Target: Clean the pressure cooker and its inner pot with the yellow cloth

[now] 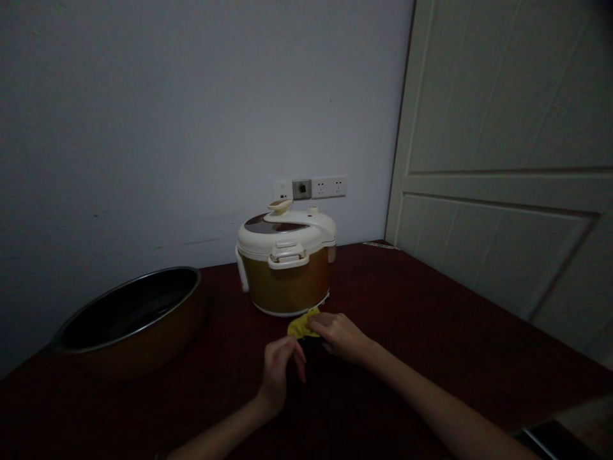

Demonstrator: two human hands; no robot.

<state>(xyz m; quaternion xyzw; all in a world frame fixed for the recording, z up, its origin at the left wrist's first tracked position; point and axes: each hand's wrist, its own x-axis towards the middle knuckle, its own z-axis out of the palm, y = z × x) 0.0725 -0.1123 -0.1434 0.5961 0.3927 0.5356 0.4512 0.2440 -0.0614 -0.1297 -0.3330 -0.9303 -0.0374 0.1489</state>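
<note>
My right hand (338, 333) is closed around a small yellow cloth (301, 326), low in front of the cooker, and part of the cloth sticks out past the fingertips. Just to its left is my left hand (280, 365), with loosely bent fingers hanging apart and nothing visible in them. Its fingertips come close to the lower edge of the cloth; whether they touch is hard to tell in the dim light. Behind both hands stands an electric pressure cooker (287, 281) with a gold-brown body, its white lid on top and a white side handle facing me.
At the left on the dark red table (383, 294) sits a wide, deep pan (143, 345) with a dark inside and brown outside. Wall sockets (329, 186) are behind the cooker. A white panelled door (502, 191) borders the right side. A thin strip (380, 245) lies by the wall.
</note>
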